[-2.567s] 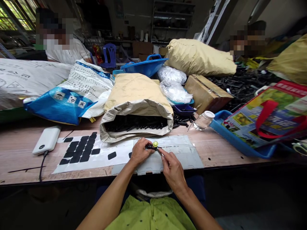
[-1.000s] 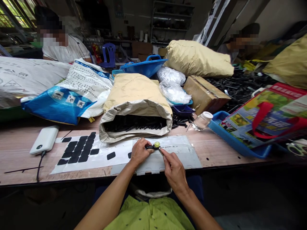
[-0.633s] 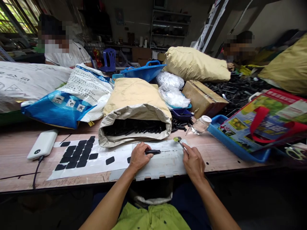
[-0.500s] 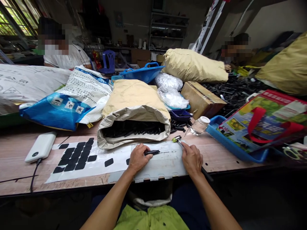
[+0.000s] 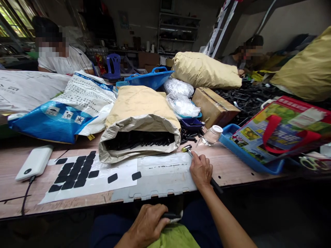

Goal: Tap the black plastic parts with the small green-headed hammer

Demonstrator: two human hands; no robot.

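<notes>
My left hand (image 5: pixel 150 222) is below the table edge, over my lap, its fingers closed round a slim black rod-like piece (image 5: pixel 171 215). On the right side of the grey board (image 5: pixel 165 186), my right hand (image 5: pixel 201 169) grips a small hammer (image 5: pixel 186 148). Its yellowish head points away from me, and its black handle end sticks out behind the wrist. Beyond the board lies a paper sack (image 5: pixel 142 119), its mouth facing me, full of black rod-like pieces (image 5: pixel 142 139). Black rounded squares (image 5: pixel 74 174) lie on a white sheet (image 5: pixel 103 186) at the left.
A white power bank (image 5: pixel 36 162) with a cable lies at the left. A glass jar (image 5: pixel 212 135) and a blue basket (image 5: pixel 248 158) holding a colourful bag (image 5: pixel 284 129) stand at the right. Behind are a cardboard box (image 5: pixel 213 106) and two people at work.
My left hand has moved off the board, toward me and down below the table edge, with a black piece in it. My right hand still holds the hammer in place. The view has shifted slightly.
</notes>
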